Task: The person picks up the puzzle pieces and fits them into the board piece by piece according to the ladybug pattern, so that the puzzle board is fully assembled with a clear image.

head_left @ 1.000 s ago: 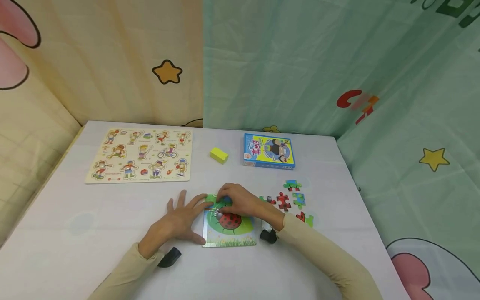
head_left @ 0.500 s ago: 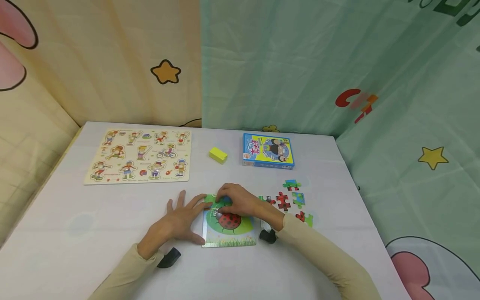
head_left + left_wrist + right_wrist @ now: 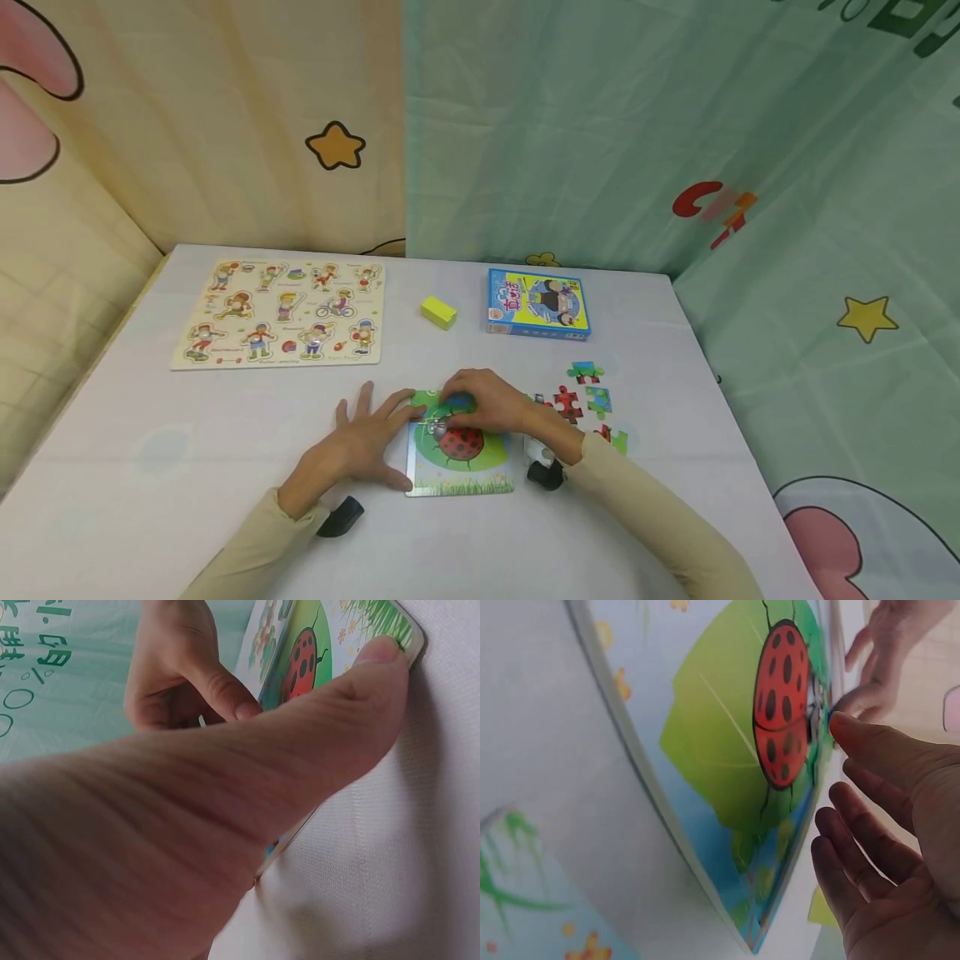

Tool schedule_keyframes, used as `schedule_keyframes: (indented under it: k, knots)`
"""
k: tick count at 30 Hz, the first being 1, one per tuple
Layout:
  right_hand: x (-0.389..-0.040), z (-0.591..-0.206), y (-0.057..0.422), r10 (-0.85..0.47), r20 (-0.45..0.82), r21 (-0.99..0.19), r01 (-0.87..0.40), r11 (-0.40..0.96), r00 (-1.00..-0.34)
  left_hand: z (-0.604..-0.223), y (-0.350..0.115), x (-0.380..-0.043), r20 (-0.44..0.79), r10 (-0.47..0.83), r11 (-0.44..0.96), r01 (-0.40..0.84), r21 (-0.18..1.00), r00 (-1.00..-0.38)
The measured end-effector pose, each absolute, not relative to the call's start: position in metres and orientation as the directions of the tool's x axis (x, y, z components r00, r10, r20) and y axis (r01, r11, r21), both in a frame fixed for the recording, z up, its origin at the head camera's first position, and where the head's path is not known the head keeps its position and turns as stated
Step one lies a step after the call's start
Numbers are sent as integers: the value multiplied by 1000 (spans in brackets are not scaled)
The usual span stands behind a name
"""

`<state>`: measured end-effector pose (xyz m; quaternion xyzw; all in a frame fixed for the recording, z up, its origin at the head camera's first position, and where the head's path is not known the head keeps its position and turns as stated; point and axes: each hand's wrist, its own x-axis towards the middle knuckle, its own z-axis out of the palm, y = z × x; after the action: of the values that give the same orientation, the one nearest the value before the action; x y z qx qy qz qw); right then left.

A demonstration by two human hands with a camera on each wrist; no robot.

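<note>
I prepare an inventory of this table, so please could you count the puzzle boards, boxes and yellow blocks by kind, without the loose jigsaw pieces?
Puzzle boards: 2 (ladybug puzzle board, sports-figure puzzle board)
Boxes: 1 (blue-and-yellow box)
Blocks: 1 (yellow block)
Total: 4

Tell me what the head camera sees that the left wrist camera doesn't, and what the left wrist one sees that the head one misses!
Only the head view shows the board of sporty kids and the yellow block.

Only the left wrist view shows a percent sign on the green curtain.

Both show that curtain, the ladybug puzzle, the left hand and the right hand, though the left wrist view catches only part of the puzzle.
</note>
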<state>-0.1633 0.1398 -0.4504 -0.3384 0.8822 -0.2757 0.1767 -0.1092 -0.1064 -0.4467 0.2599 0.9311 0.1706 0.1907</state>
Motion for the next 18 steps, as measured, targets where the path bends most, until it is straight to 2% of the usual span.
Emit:
schedule_keyframes:
  k: [7,18]
  knots:
    - [-160,-439,166,-671,-53,-671,-472,572,-740,-448,-106,-111,-257,552,803,422,420,-793]
    - [-158,-430,209,-601,19,-653,-465,598,-799,-447,-108,-107,-251,546,800,409,439,-799]
